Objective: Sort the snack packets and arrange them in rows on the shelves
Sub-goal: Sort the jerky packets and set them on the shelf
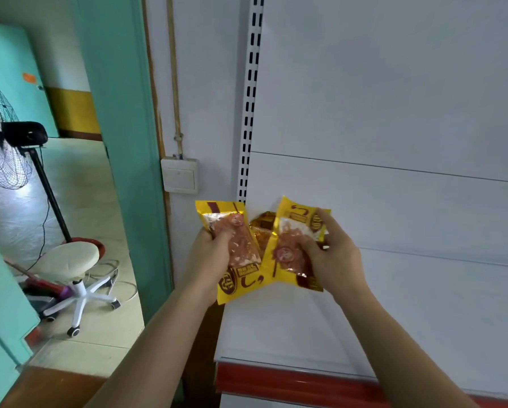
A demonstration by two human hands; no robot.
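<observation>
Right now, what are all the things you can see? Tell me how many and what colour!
snack packets: at least three, yellow, two held above the shelf, a golden one behind them
shelf: one, white with a red front edge, under the hands
slotted post: one, white, at the shelf unit's left side
wall switch: one, white, left of the post
stool: one, cream seat, white wheeled base, on the floor at left
fan: one, black, far left
left hand: holds one packet
right hand: holds another
</observation>
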